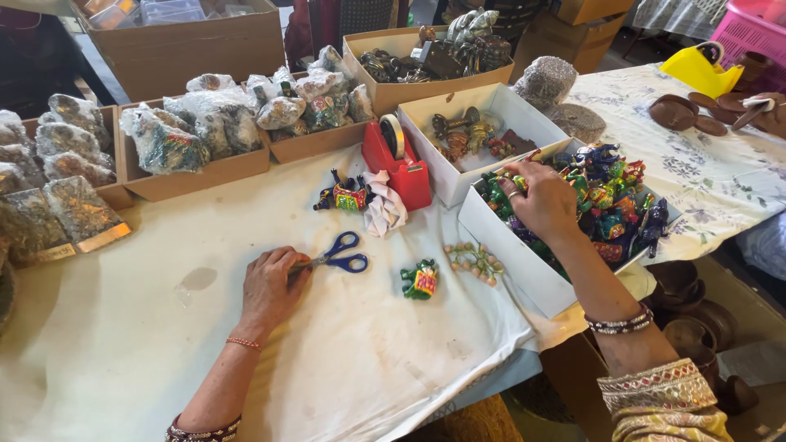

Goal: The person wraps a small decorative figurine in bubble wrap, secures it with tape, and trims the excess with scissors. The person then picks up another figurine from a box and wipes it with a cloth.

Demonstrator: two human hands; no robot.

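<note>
My left hand (273,286) rests on the white cloth and covers the blades of a pair of blue-handled scissors (344,252). My right hand (540,200) reaches into a white box (524,262) full of small painted animal figures (610,196), fingers curled among them. A green painted figure (420,280) lies on the cloth between my hands, beside a string of pale beads (475,262). Another painted figure in dark blue (345,195) stands farther back.
A red tape dispenser (399,160) and a crumpled white cloth (383,209) sit behind the scissors. Cardboard boxes of wrapped items (196,131) line the back. A second white box (483,135) holds metal pieces. Brown wooden bowls (696,303) are at the right.
</note>
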